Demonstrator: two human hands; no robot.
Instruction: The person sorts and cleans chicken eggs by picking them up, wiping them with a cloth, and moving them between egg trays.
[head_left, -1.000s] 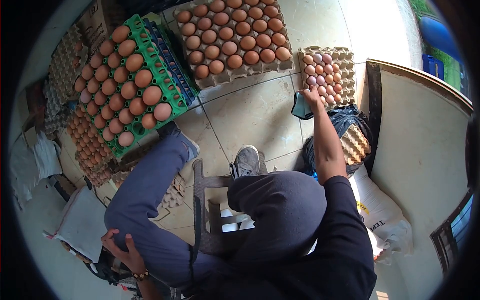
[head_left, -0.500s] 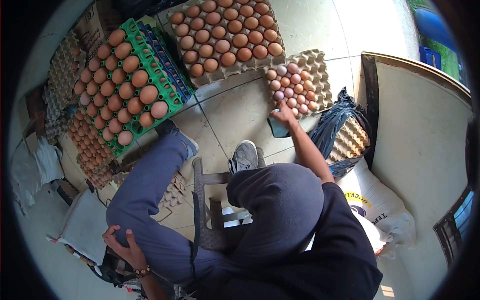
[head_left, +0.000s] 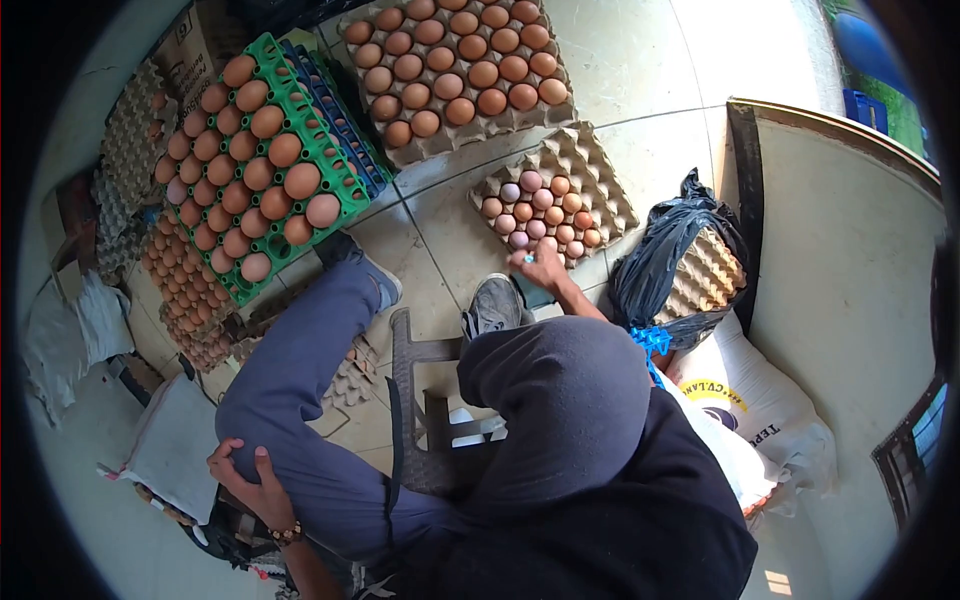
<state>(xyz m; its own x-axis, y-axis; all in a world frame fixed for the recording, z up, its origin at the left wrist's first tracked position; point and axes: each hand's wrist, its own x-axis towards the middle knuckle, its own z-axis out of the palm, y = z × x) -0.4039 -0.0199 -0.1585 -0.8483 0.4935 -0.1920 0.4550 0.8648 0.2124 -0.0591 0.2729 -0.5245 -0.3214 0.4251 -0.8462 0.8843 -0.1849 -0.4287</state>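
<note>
My right hand [head_left: 542,266] is closed at the near edge of a small cardboard egg tray [head_left: 612,190], its fingertips beside the nearest eggs. Brown and pinkish eggs [head_left: 541,199] fill part of that tray; the cups toward its far and right sides are bare. A small bright teal spot shows at the fingers, too small to make out. Partly hidden under the wrist is a dark flat thing [head_left: 536,294] that looks like a phone. My left hand [head_left: 262,492] rests on my left thigh, holding nothing, with its fingers apart.
A larger cardboard tray of eggs [head_left: 455,78] lies beyond. At left stand green plastic egg trays [head_left: 343,208] over blue ones, with more egg trays [head_left: 185,270] behind. A black bag [head_left: 655,262] with cardboard trays and a white sack [head_left: 765,405] are at right.
The small egg tray has slid left and turned, with my right hand moving along at its near edge. The dark flat thing has shifted toward me. My left hand stays put.
</note>
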